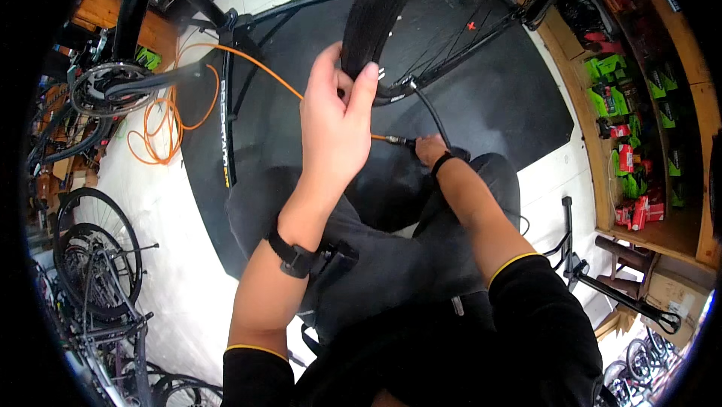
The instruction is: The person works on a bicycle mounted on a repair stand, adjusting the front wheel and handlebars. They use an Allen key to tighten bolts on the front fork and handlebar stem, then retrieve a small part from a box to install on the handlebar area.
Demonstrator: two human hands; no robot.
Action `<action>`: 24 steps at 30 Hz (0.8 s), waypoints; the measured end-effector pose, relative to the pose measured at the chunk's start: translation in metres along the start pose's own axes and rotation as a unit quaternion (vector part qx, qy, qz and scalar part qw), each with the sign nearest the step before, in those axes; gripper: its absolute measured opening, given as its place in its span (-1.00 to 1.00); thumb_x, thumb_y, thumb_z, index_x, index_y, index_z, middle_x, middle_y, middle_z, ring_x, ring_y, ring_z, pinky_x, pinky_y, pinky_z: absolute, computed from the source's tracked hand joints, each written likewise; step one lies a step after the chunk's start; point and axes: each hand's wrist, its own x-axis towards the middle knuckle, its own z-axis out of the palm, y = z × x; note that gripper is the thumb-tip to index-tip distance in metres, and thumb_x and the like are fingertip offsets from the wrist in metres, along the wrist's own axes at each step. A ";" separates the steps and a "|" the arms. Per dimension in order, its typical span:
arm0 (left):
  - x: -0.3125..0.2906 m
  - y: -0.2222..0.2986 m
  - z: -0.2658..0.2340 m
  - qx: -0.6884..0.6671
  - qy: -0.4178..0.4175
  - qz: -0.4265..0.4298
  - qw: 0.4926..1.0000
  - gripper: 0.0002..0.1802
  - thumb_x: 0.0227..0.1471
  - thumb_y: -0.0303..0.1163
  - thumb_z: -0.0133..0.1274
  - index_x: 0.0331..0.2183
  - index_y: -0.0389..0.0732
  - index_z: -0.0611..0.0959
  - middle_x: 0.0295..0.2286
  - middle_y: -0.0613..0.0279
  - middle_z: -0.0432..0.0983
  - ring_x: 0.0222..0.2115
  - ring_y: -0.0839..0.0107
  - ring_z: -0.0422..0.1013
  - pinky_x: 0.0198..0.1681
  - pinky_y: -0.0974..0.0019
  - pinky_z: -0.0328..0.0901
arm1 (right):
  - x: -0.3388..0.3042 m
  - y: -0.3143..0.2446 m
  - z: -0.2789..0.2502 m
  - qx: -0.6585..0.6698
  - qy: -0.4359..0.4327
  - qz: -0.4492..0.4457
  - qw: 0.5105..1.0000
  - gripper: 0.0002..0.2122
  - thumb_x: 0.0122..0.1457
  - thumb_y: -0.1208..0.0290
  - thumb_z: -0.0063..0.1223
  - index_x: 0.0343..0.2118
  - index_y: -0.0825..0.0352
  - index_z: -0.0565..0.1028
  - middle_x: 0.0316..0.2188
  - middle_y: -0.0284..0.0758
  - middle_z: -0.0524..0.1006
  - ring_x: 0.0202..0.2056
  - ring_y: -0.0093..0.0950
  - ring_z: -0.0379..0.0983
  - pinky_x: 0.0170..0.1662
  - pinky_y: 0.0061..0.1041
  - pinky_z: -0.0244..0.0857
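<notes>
Though at tyre [370, 27] edge, left grip [335, 117] uncrowded

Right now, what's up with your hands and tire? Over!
Left hand on tire. Right hand at lower end of black hose. Hose's other end at rim. Left hand partly hides orange line.

A wide black mat [519, 121] lies on the smooth white floor [177, 211], with loops of thin orange hose [177, 127] on the floor beside it. A light-brown wooden shelf unit [673, 243] holds bright green packages [605, 68] and red-and-white boxes [639, 213].
</notes>
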 end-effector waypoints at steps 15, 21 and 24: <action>-0.008 0.013 -0.005 -0.008 -0.041 -0.011 0.999 -0.53 0.21 -0.39 0.13 0.06 -0.45 0.45 -0.62 0.51 0.23 -0.56 0.70 0.13 -0.47 0.55 0.06 | 0.014 0.025 0.004 0.138 -0.095 -0.044 0.985 -0.54 0.17 -0.04 0.19 -0.15 0.32 0.64 -0.13 -0.13 0.63 -0.05 -0.13 0.55 -0.09 -0.01 0.41; -0.011 0.011 -0.005 -0.007 -0.029 -0.013 0.999 -0.53 0.21 -0.39 0.13 0.07 -0.44 0.44 -0.62 0.53 0.24 -0.56 0.73 0.13 -0.47 0.56 0.05 | 0.010 0.002 0.000 0.077 -0.167 -0.032 0.982 -0.39 0.08 -0.17 0.23 0.02 0.28 0.57 0.03 -0.21 0.56 0.01 -0.13 0.52 -0.02 0.04 0.40; -0.008 0.012 -0.002 -0.020 -0.046 -0.010 0.999 -0.53 0.22 -0.39 0.12 0.07 -0.43 0.44 -0.61 0.53 0.26 -0.55 0.74 0.13 -0.47 0.57 0.05 | 0.026 0.005 0.027 0.087 -0.153 -0.030 0.984 -0.38 0.06 -0.13 0.27 0.05 0.26 0.55 0.05 -0.24 0.55 0.03 -0.14 0.51 -0.01 0.04 0.39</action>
